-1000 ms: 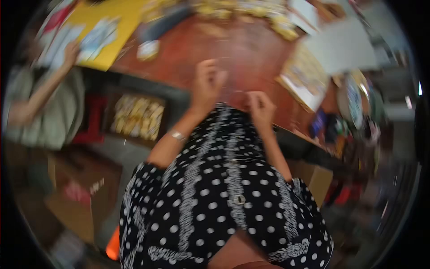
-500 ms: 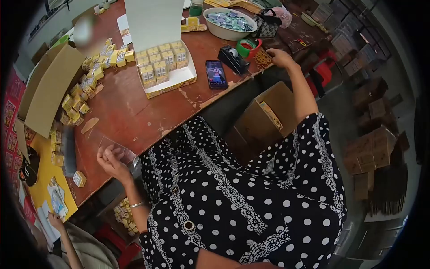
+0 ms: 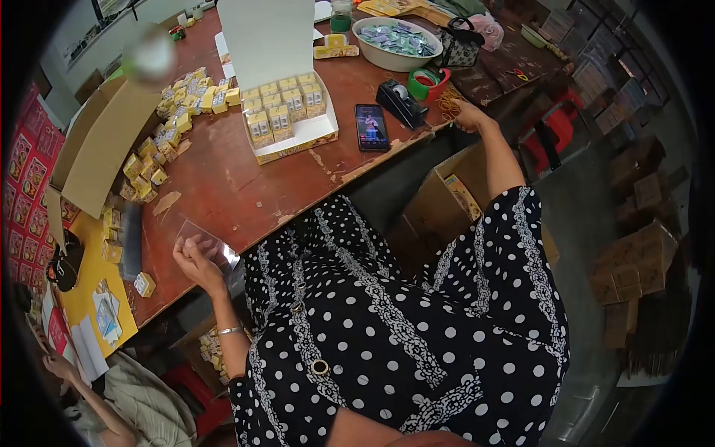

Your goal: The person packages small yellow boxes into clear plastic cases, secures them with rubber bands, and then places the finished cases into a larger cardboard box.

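Observation:
Near the table's front edge at the left, my left hand (image 3: 199, 262) is closed on a clear plastic sheet (image 3: 216, 246). My right hand (image 3: 471, 117) is at the table edge beside a pile of rubber bands (image 3: 449, 106); its fingers are bent together, and what they hold is too small to name. An open white display box (image 3: 298, 145) holds rows of small yellow boxes (image 3: 279, 119). A phone (image 3: 372, 127) with a lit screen and a black tape dispenser (image 3: 402, 103) lie between the display box and my right hand.
Small yellow boxes (image 3: 179, 119) are heaped by a cardboard carton (image 3: 104, 149). A white basin of packets (image 3: 398, 43) stands at the back. Another person's arm (image 3: 97, 402) shows at lower left. An open carton (image 3: 447, 194) sits below the table edge.
The view has shifted, so the table things appear further right. My right hand has drawn slightly toward the table edge from the rubber bands. The other person's hand has moved left.

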Available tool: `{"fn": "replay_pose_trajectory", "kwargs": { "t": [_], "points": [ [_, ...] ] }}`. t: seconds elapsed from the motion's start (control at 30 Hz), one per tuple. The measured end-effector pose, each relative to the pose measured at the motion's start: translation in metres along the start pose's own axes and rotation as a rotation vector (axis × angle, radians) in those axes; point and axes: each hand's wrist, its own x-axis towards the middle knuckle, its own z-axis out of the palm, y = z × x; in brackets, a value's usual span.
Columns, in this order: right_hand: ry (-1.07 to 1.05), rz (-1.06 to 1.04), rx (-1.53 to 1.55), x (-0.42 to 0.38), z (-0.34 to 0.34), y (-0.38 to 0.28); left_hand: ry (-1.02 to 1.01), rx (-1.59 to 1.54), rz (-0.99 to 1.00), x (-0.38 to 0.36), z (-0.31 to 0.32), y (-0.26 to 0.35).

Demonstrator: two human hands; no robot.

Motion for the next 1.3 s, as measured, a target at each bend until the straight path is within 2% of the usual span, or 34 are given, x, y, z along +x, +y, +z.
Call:
{"fn": "replay_pose_trajectory", "kwargs": {
  "t": [0.1, 0.17, 0.2, 0.23, 0.27, 0.33, 0.37, 0.4, 0.43, 0.47, 0.63, 0.93, 1.0, 1.07, 1.17, 1.2, 1.23, 1.3],
  "points": [
    [0.059, 0.007, -0.065, -0.015, 0.010, -0.024, -0.001, 0.017, -0.004, 0.000, 0.001, 0.003],
    [0.053, -0.040, -0.066, -0.006, 0.020, -0.010, -0.003, 0.009, -0.028, -0.003, 0.004, 0.003],
    [0.063, -0.163, 0.023, 0.003, 0.028, 0.010, 0.028, -0.009, -0.035, -0.003, 0.006, 0.005],
    [0.028, -0.384, 0.237, 0.027, 0.035, 0.024, 0.011, -0.167, -0.121, -0.009, 0.015, 0.026],
    [-0.068, -0.601, 0.530, 0.063, 0.047, 0.043, -0.034, -0.228, -0.069, -0.008, 0.008, 0.010],
    [-0.087, -0.569, 0.383, 0.053, 0.037, 0.011, 0.001, -0.343, -0.186, -0.010, 0.008, 0.011],
    [-0.073, -0.503, 0.277, 0.060, 0.031, 0.006, 0.047, -0.053, -0.088, -0.007, 0.005, 0.000],
    [-0.065, -0.437, 0.179, 0.073, 0.026, 0.005, 0.078, 0.043, -0.007, -0.005, 0.005, -0.005],
    [-0.060, -0.396, 0.090, 0.084, 0.028, -0.005, 0.082, -0.052, -0.116, -0.008, 0.007, 0.014],
    [-0.044, -0.340, 0.004, 0.083, 0.030, -0.009, 0.084, -0.022, -0.006, -0.004, 0.008, -0.006],
    [0.012, -0.205, -0.179, 0.064, 0.031, -0.025, 0.064, 0.055, 0.037, -0.004, 0.008, -0.003],
    [0.045, -0.225, -0.245, 0.076, 0.017, -0.025, 0.054, 0.022, -0.031, -0.006, 0.007, 0.008],
    [0.047, -0.295, -0.216, 0.094, 0.014, -0.016, 0.048, 0.000, -0.005, -0.002, 0.006, -0.011],
    [0.062, -0.403, -0.169, 0.110, 0.006, 0.000, 0.086, -0.022, -0.016, -0.004, 0.004, 0.001],
    [0.154, -0.549, -0.134, 0.065, 0.002, -0.028, 0.043, -0.092, -0.062, 0.001, 0.002, -0.005],
    [0.304, -0.700, -0.136, 0.034, 0.010, -0.047, 0.032, -0.121, -0.083, 0.000, 0.002, 0.000],
    [0.269, -0.769, 0.006, -0.022, 0.021, -0.082, 0.040, -0.177, -0.128, 0.000, 0.003, 0.010],
    [0.334, -0.747, 0.025, -0.091, 0.043, -0.131, 0.018, -0.237, -0.113, -0.001, 0.001, 0.013]
  ]
}}
